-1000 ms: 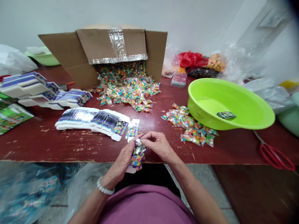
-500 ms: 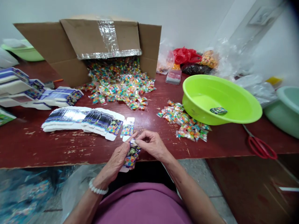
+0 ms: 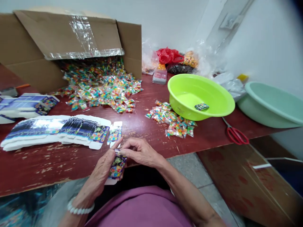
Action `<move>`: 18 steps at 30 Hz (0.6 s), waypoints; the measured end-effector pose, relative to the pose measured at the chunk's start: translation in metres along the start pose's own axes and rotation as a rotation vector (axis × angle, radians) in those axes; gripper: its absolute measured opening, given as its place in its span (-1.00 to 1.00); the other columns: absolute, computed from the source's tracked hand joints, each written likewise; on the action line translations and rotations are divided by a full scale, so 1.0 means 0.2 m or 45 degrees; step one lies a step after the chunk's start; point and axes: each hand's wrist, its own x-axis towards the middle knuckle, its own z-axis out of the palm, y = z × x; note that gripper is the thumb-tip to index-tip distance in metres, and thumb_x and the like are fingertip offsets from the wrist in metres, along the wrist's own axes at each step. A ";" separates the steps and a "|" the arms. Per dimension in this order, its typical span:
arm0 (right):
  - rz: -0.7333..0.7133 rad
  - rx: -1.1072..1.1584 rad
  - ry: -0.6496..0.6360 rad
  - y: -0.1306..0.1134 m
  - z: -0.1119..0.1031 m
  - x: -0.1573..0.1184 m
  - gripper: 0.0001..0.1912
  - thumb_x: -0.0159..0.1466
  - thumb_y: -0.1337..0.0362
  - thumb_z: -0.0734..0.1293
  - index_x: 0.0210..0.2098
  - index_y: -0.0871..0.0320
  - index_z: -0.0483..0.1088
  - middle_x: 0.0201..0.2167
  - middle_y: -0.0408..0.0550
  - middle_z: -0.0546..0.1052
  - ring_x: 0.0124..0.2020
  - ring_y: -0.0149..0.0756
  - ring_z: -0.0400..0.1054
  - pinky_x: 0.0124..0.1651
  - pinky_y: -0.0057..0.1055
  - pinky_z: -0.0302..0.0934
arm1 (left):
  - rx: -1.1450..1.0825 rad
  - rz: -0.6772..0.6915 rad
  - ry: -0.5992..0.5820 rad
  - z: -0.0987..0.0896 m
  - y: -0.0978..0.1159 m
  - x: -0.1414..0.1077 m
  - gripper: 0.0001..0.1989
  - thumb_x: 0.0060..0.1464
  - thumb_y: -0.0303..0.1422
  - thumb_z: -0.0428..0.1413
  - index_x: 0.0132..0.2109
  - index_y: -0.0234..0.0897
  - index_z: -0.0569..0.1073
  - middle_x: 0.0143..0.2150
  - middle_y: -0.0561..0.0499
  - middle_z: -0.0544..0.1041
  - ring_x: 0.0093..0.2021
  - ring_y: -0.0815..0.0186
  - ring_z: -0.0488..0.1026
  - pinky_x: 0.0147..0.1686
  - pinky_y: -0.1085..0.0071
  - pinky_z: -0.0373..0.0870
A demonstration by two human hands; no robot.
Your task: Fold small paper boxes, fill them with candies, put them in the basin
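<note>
A small printed carton [image 3: 117,167], dark with colourful pictures, is held near the table's front edge. My left hand [image 3: 104,165] grips its left side, and a white bottom flap sticks out below. At the top end my right hand [image 3: 138,152] pinches the flap between thumb and forefinger. Just beyond my fingers lies a single flat carton [image 3: 115,131]. Left of it a fanned row of flat cartons [image 3: 81,128] rests on the table. A loose heap of wrapped candy packets [image 3: 174,118] is to the right of my hands.
A tipped cardboard box [image 3: 104,34] spills candy packets [image 3: 101,91] onto the red table [image 3: 71,164]. The lime green basin [image 3: 172,97] holds one small carton [image 3: 201,106]. Red-handled scissors [image 3: 237,135] lie at the edge, near a pale green basin [image 3: 267,108].
The view has swung to the right, so everything appears shifted left and more of the pale green basin shows. My hands keep nearly the same hold on the carton.
</note>
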 end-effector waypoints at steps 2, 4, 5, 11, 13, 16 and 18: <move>-0.165 -0.279 0.007 0.01 0.01 -0.01 -0.91 0.28 0.28 0.33 -0.34 0.16 0.43 -0.32 -0.12 0.49 -0.32 -0.40 0.37 -0.21 -0.46 0.28 | 0.034 0.026 0.031 0.01 -0.01 0.02 -0.21 0.08 0.08 0.13 0.37 -0.13 0.19 -0.32 -0.02 0.55 -0.60 0.38 0.38 -0.66 0.49 0.36; -0.294 -0.640 0.062 0.02 0.03 -0.01 -0.94 0.28 0.41 0.29 -0.30 0.17 0.41 -0.27 -0.06 0.49 -0.22 -0.34 0.36 -0.09 -0.41 0.26 | 0.092 0.081 0.059 0.02 -0.03 0.05 -0.32 0.07 0.04 0.16 0.28 -0.11 0.32 -0.15 -0.05 0.57 -0.48 0.36 0.46 -0.58 0.51 0.41; -0.330 -0.799 0.083 0.02 0.03 -0.02 -0.91 0.28 0.43 0.28 -0.27 0.18 0.41 -0.24 -0.04 0.50 -0.17 -0.31 0.35 -0.04 -0.38 0.25 | 0.118 0.113 0.067 0.03 -0.04 0.06 -0.39 0.07 0.01 0.18 0.22 -0.10 0.38 -0.05 -0.05 0.55 -0.38 0.34 0.50 -0.51 0.52 0.45; -0.159 -1.336 0.475 0.03 -0.21 -0.17 -0.72 0.34 0.33 0.27 0.04 0.14 0.37 0.02 0.02 0.49 0.04 -0.17 0.29 0.13 -0.22 0.16 | -0.134 0.033 0.106 -0.01 -0.02 0.09 -0.45 0.02 -0.09 0.26 0.13 -0.09 0.35 -0.09 -0.03 0.57 -0.38 0.34 0.51 -0.45 0.46 0.50; 0.057 -1.578 0.659 0.05 -0.34 -0.25 -0.63 0.29 0.41 0.25 0.09 0.18 0.35 0.06 0.10 0.46 0.07 -0.08 0.27 0.12 -0.15 0.15 | -0.248 0.013 0.176 -0.05 -0.01 0.10 -0.38 -0.09 -0.16 0.35 0.11 -0.11 0.35 -0.13 -0.03 0.58 -0.43 0.33 0.51 -0.50 0.42 0.50; 0.353 -1.890 0.728 0.11 -0.47 -0.34 -0.51 0.20 0.50 0.25 0.14 0.21 0.33 0.17 0.14 0.39 0.12 0.06 0.22 0.05 -0.08 0.15 | -0.334 0.022 0.273 -0.10 0.00 0.10 -0.31 -0.32 -0.33 0.46 0.02 -0.19 0.41 -0.11 -0.05 0.58 -0.38 0.29 0.54 -0.42 0.35 0.56; 0.378 -1.965 0.662 0.15 -0.49 -0.34 -0.48 0.21 0.50 0.25 0.17 0.20 0.31 0.17 0.14 0.39 0.10 0.07 0.22 0.02 -0.08 0.16 | -0.345 0.041 0.328 -0.12 0.00 0.11 -0.28 -0.39 -0.40 0.47 0.01 -0.21 0.43 -0.13 -0.02 0.58 -0.35 0.29 0.54 -0.40 0.35 0.58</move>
